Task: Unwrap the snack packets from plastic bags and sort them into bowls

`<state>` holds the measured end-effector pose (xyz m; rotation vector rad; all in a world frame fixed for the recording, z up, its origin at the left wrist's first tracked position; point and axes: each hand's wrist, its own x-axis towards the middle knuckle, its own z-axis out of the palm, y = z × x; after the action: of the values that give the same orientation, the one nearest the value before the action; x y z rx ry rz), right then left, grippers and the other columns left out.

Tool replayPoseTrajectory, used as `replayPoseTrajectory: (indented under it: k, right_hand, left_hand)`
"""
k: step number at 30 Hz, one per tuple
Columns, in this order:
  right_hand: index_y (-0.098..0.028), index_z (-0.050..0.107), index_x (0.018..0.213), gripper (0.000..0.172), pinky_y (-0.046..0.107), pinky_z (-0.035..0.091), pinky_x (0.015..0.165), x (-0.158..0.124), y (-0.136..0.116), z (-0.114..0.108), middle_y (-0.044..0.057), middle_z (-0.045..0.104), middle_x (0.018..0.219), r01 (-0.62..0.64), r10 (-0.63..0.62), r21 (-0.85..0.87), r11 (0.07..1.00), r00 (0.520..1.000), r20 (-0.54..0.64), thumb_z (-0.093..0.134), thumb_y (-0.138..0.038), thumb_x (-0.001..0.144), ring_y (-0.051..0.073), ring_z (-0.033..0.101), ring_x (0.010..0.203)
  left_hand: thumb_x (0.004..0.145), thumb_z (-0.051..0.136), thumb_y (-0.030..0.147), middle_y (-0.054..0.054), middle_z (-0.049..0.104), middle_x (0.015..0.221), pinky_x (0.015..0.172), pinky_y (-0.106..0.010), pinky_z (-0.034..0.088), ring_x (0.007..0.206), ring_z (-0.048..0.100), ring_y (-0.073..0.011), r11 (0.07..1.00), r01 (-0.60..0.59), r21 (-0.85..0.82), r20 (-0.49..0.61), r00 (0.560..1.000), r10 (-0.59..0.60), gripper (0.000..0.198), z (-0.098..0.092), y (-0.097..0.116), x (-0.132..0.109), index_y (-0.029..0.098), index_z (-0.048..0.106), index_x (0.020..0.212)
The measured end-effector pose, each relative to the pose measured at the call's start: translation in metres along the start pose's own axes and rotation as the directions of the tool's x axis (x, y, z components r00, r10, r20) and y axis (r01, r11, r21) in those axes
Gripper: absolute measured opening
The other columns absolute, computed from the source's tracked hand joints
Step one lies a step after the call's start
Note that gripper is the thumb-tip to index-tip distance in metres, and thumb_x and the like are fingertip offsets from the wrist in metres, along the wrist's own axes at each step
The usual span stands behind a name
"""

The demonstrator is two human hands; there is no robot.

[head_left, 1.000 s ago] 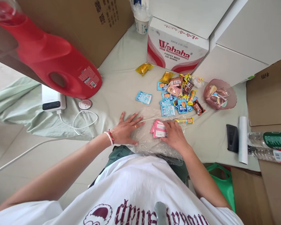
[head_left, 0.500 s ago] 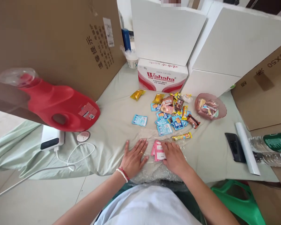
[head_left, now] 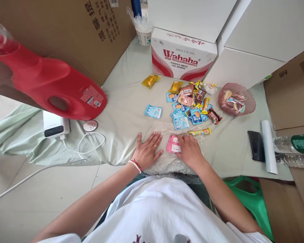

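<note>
My left hand lies flat with fingers spread on a clear plastic bag at the table's near edge. On the same bag, my right hand has its bent fingers on the right edge of a few pink packets with white labels. The thumb and fingertips are partly hidden. Just beyond that hand is a yellow snack stick. Farther back are several blue snack packets, a brown wrapped snack and other small sweets in a pile. One blue packet lies apart on the left.
A pink bowl of snacks stands right of the pile, a Wahaba-style white and red carton behind. At left are a red jug and white power bank with a cable. A phone, white roll and bottles lie right.
The view has tilted down, so the table sits higher in the picture. My left hand stays flat, and my right hand stays at the pink packets, which look slightly more fanned out.
</note>
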<state>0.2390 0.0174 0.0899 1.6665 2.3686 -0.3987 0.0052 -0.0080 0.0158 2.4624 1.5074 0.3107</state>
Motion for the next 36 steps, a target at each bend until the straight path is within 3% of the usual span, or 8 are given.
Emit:
replayPoseTrajectory:
  k: [5, 13, 18, 23, 26, 30, 34, 36]
  right_hand:
    - [-0.015, 0.049, 0.15, 0.064, 0.042, 0.039, 0.098, -0.003, 0.006, 0.0, 0.017, 0.06, 0.134, 0.026, -0.026, -0.011, 1.0, 0.999, 0.02, 0.071, -0.026, 0.091, 0.034, 0.05, 0.12]
    - [-0.013, 0.046, 0.151, 0.07, 0.043, 0.041, 0.096, -0.029, 0.024, -0.02, 0.02, 0.056, 0.142, -0.037, 0.036, -0.054, 0.998, 0.999, -0.014, 0.072, -0.025, 0.088, 0.035, 0.05, 0.119]
    - [-0.012, 0.047, 0.152, 0.069, 0.045, 0.042, 0.1, -0.024, 0.001, -0.032, 0.02, 0.057, 0.14, 0.078, -0.078, -0.033, 0.996, 0.997, 0.001, 0.072, -0.024, 0.088, 0.036, 0.05, 0.121]
    - [-0.012, 0.049, 0.151, 0.066, 0.048, 0.046, 0.1, -0.004, -0.02, -0.011, 0.02, 0.06, 0.137, 0.164, -0.164, 0.003, 0.987, 0.986, 0.044, 0.071, -0.02, 0.089, 0.035, 0.053, 0.119]
    - [-0.015, 0.042, 0.157, 0.074, 0.051, 0.045, 0.108, -0.011, -0.009, 0.001, 0.021, 0.047, 0.156, 0.202, -0.203, 0.113, 0.973, 0.979, -0.006, 0.073, -0.023, 0.091, 0.035, 0.049, 0.132]
    - [-0.024, 0.04, 0.16, 0.066, 0.055, 0.042, 0.116, -0.056, 0.026, 0.016, 0.017, 0.042, 0.162, 0.314, -0.274, 0.319, 0.894, 0.947, -0.167, 0.064, -0.038, 0.1, 0.033, 0.043, 0.145]
    - [-0.025, 0.054, 0.151, 0.061, 0.06, 0.046, 0.113, -0.105, 0.052, 0.049, 0.015, 0.057, 0.149, 0.353, -0.32, 0.342, 0.871, 0.936, -0.149, 0.07, -0.045, 0.095, 0.034, 0.05, 0.137]
    - [-0.025, 0.067, 0.136, 0.039, 0.058, 0.048, 0.111, -0.116, 0.056, 0.065, 0.013, 0.062, 0.142, 0.329, -0.292, 0.313, 0.891, 0.943, -0.16, 0.066, -0.033, 0.098, 0.032, 0.052, 0.133]
  left_hand:
    - [0.1, 0.047, 0.063, -0.018, 0.037, 0.167, 0.124, -0.077, -0.006, 0.155, 0.037, -0.04, 1.0, -0.002, 0.004, 0.019, 1.0, 0.002, 0.082, 0.0, 0.0, -0.001, 0.022, 0.025, 0.167]
    - [0.101, 0.044, 0.063, -0.017, 0.033, 0.169, 0.123, -0.075, -0.012, 0.157, 0.034, -0.0373, 1.0, -0.001, -0.008, 0.053, 0.999, 0.002, 0.081, 0.0, 0.0, 0.0, 0.023, 0.021, 0.168]
    - [0.106, 0.034, 0.053, -0.015, 0.034, 0.169, 0.124, -0.073, -0.012, 0.157, 0.035, -0.0344, 1.0, -0.011, -0.017, 0.03, 0.999, 0.011, 0.069, -0.002, -0.001, -0.001, 0.024, 0.021, 0.168]
    - [0.108, 0.032, 0.048, -0.015, 0.037, 0.168, 0.125, -0.074, -0.007, 0.155, 0.038, -0.035, 1.0, 0.002, -0.027, 0.015, 1.0, -0.001, 0.064, -0.001, 0.001, 0.001, 0.028, 0.024, 0.167]
    - [0.108, 0.033, 0.046, -0.014, 0.034, 0.17, 0.125, -0.075, -0.004, 0.155, 0.038, -0.0346, 0.999, 0.015, -0.039, 0.014, 1.0, -0.015, 0.062, 0.0, 0.001, 0.001, 0.028, 0.025, 0.167]
    - [0.105, 0.038, 0.033, -0.013, 0.03, 0.172, 0.127, -0.072, 0.004, 0.16, 0.028, -0.0331, 0.998, 0.037, -0.052, -0.022, 0.999, -0.038, 0.057, -0.007, -0.009, -0.006, 0.026, 0.04, 0.161]
    - [0.092, 0.041, 0.013, -0.003, 0.06, 0.153, 0.131, -0.067, 0.004, 0.157, 0.036, -0.0263, 0.981, -0.123, -0.152, 0.032, 0.991, 0.129, 0.059, -0.024, -0.031, -0.02, 0.033, 0.062, 0.143]
    - [0.084, 0.043, 0.012, -0.001, 0.07, 0.141, 0.132, -0.063, 0.008, 0.151, 0.046, -0.0239, 0.944, -0.207, -0.255, 0.116, 0.963, 0.243, 0.06, -0.033, -0.04, -0.027, 0.034, 0.069, 0.133]
